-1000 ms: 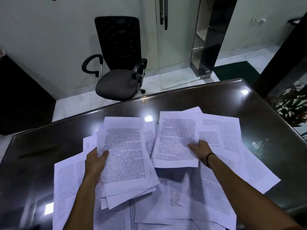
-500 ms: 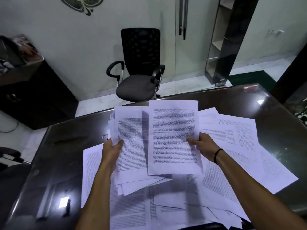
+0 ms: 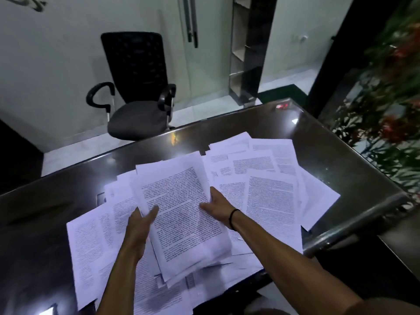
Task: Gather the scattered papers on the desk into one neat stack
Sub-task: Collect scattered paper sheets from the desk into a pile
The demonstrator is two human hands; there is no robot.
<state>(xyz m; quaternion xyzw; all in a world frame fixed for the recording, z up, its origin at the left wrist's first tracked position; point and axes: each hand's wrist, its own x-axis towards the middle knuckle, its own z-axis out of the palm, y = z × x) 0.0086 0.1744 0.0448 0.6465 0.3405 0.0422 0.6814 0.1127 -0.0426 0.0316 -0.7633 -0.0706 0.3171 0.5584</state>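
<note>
A loose stack of printed sheets (image 3: pixel 181 214) is held just above the dark glossy desk (image 3: pixel 54 201). My left hand (image 3: pixel 139 226) grips the stack's left edge, thumb on top. On the right edge my right hand (image 3: pixel 218 206), a black band on its wrist, rests on the top sheet, which now lies on the stack. More printed papers lie scattered on the desk: a fan of sheets to the right (image 3: pixel 268 178), one sheet at the left (image 3: pixel 91 246), and others below the stack (image 3: pixel 159 296), partly hidden by my arms.
A black office chair (image 3: pixel 136 87) stands beyond the desk's far edge. A plant with red flowers (image 3: pixel 386 105) is close to the desk's right side. The desk's metal corner rim (image 3: pixel 354 223) lies near the right papers. A glass door and a shelf are behind.
My right hand has carried its single sheet leftward onto the stack in my left hand. The two hands now sit close together on the stack. The head view has shifted right.
</note>
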